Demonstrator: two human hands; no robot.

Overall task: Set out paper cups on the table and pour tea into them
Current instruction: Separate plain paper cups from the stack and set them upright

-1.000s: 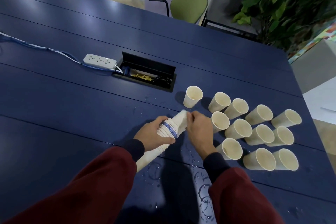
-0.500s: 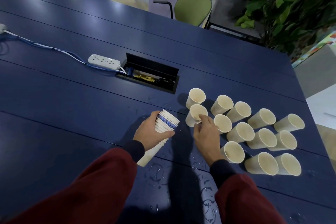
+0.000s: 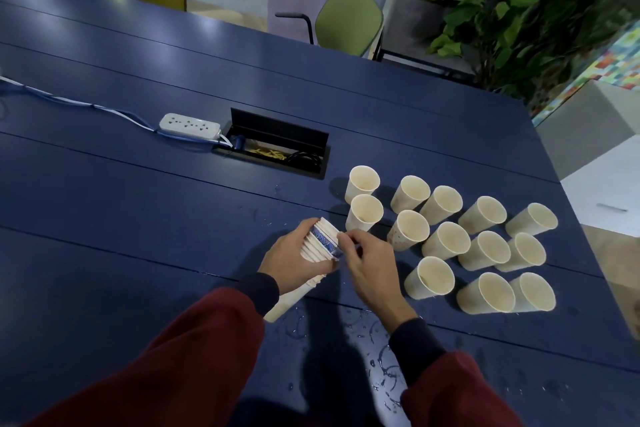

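Closest in, nearer than the fingers, there are wet rings [image 3: 382, 366] on the counter [image 3: 138, 225] between the sleeves; I'd keep cups off that patch; the left hand [image 3: 294, 262] has its fingers [image 3: 323, 265] curled round the stack [image 3: 313, 251], held tilted with its foot down toward the counter; what changed: half a second back the right hand [image 3: 372, 265] was out setting a cup down; now that new cup [image 3: 364, 213] stands on its own just beyond the fingers, and the hand's back at the stack, fingers [image 3: 346, 237] pinching the rim of the top cup [image 3: 326, 240]; so I reckon the next peel is starting; thirteen set-out cups [image 3: 446, 241] by my count; no teapot in view, so pouring looks a way off; right of the fingers is crowded, and the outer cups sit fairly near the counter's right edge; left of the fingers there's loads of bare counter; farther off, an open cable hatch [image 3: 277, 149] and a power strip [image 3: 189, 126] to steer clear of.
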